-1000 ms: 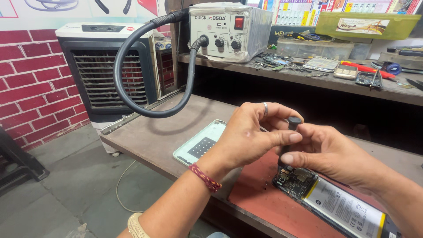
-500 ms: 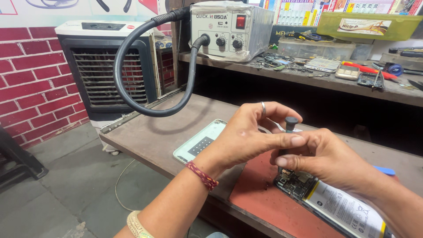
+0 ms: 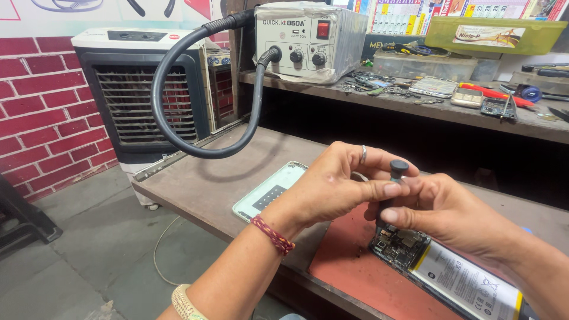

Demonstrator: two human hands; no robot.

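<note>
Fingers of left hand (image 3: 332, 189) and right hand (image 3: 441, 210) pinch 1 upright screwdriver (image 3: 394, 178) over opened phone (image 3: 450, 272).

opened phone (image 3: 450, 269) on mat (image 3: 355, 266), back cover (image 3: 269, 191) left, station (image 3: 308, 38) behind

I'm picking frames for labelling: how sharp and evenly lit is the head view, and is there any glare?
Head view: both hands, left and right, and the screwdriver are sharp; daylight is soft with faint shadows; the opened phone shows no strong glare; the shelf recess behind is dark.
</note>
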